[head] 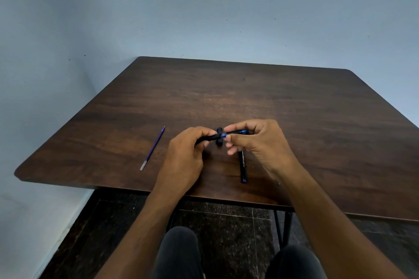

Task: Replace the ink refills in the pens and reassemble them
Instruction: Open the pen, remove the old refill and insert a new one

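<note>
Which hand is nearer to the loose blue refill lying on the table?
Left. The left hand is just right of the blue refill, not touching it; the right hand is farther right.

Dark wooden table (294,108): slim purple ink refill (152,148) laid left; black printed pen (242,166) laid right, near the front edge; the two well apart.

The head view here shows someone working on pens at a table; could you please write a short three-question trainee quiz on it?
1. True or false: the loose refill lies to the left of both hands.
2. What does the left hand grip? A) black pen barrel B) the refill C) nothing
3. Fill in: the second black pen lies on the table under the ____ hand.

Key: 1 true; 2 A, the black pen barrel; 3 right.
</note>
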